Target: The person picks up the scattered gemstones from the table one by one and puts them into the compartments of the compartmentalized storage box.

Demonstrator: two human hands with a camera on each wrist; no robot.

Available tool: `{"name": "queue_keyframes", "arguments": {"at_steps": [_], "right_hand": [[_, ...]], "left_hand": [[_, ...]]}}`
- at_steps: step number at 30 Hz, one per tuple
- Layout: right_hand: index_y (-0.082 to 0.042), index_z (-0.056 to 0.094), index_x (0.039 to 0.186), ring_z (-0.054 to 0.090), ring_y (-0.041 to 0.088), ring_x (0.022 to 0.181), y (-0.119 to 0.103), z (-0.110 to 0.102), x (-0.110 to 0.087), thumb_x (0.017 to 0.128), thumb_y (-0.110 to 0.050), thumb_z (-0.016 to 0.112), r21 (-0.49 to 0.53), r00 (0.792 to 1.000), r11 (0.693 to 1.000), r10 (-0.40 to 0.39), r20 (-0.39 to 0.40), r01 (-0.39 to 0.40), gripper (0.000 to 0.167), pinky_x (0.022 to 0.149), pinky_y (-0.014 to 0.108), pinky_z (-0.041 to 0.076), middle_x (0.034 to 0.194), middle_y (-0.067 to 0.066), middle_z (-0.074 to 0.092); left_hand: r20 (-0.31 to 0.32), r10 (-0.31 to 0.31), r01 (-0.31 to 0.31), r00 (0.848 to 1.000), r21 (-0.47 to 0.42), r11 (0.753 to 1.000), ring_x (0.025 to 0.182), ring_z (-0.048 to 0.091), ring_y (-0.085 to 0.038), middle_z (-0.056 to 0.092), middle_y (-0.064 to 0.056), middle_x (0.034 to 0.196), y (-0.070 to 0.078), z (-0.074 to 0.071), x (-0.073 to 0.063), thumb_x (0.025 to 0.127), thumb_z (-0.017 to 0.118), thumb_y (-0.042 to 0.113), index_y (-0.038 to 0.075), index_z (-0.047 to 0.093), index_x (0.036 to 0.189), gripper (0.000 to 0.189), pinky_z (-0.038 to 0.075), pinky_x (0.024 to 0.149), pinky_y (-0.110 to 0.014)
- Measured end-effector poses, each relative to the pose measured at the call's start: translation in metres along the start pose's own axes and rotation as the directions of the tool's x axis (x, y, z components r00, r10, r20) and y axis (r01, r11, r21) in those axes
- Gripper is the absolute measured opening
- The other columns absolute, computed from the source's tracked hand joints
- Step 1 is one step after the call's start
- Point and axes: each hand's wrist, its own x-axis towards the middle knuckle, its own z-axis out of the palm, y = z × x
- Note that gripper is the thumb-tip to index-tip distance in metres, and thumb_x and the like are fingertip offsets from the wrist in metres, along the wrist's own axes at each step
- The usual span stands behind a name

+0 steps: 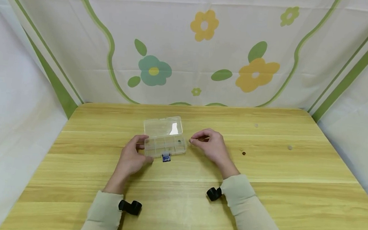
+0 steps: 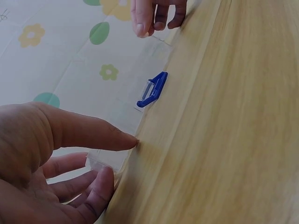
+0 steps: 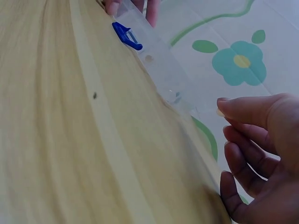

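A clear plastic compartment box [image 1: 165, 146] lies on the table with its lid [image 1: 162, 127] tipped back and its blue latch [image 1: 166, 157] toward the person. My left hand [image 1: 133, 156] holds the box's left end, thumb along the front side and fingers around the far corner. Just off the box's right end is my right hand [image 1: 212, 145]. Between its thumb and forefinger it pinches a small pale disc [image 3: 220, 112], like a button, mostly covered by the fingertips. A few small pieces sit in the box's right-hand compartments, including a dark one [image 1: 179, 141].
On the wooden table [image 1: 177, 207], right of my right hand, lie a small dark brown round piece [image 1: 243, 153] and a pale whitish disc [image 1: 290, 147]. Another pale disc [image 1: 256, 125] is farther back. A flower-patterned cloth [image 1: 182, 50] hangs behind the table.
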Motion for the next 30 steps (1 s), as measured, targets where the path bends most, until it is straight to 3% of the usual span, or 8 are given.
{"name": "queue_keyframes", "arguments": {"at_steps": [15,24,30], "right_hand": [[-0.016,0.082,0.100,0.068,0.021,0.095,-0.008,0.014,0.003,0.091,-0.023,0.087,0.083,1.000,0.997,0.006,-0.020,-0.004,0.012,0.080,0.033,0.056,0.108,0.003,0.075],[-0.014,0.082,0.101,0.068,0.019,0.095,-0.013,0.028,0.006,0.090,-0.020,0.088,0.107,0.999,0.994,-0.032,-0.016,0.034,0.013,0.080,0.029,0.055,0.107,0.003,0.075],[-0.017,0.083,0.099,0.067,0.021,0.100,-0.015,0.038,0.008,0.090,-0.021,0.088,0.114,0.998,0.991,-0.066,-0.006,0.066,0.012,0.086,0.033,0.056,0.109,0.002,0.072]], "left_hand": [[0.005,0.001,-0.001,1.000,-0.003,1.000,0.132,0.057,-0.042,0.060,-0.025,0.145,0.001,0.000,-0.001,0.079,0.083,-0.010,0.006,0.052,0.153,0.083,0.049,0.112,-0.059],[0.008,-0.004,0.004,1.000,-0.002,1.000,0.130,0.059,-0.041,0.061,-0.024,0.143,0.000,0.000,0.000,0.079,0.084,-0.009,0.007,0.052,0.154,0.083,0.053,0.107,-0.054],[0.004,0.005,-0.005,1.000,0.002,1.000,0.128,0.061,-0.041,0.059,-0.022,0.148,0.001,0.001,0.000,0.080,0.084,-0.010,0.006,0.052,0.153,0.082,0.055,0.105,-0.052]]}}
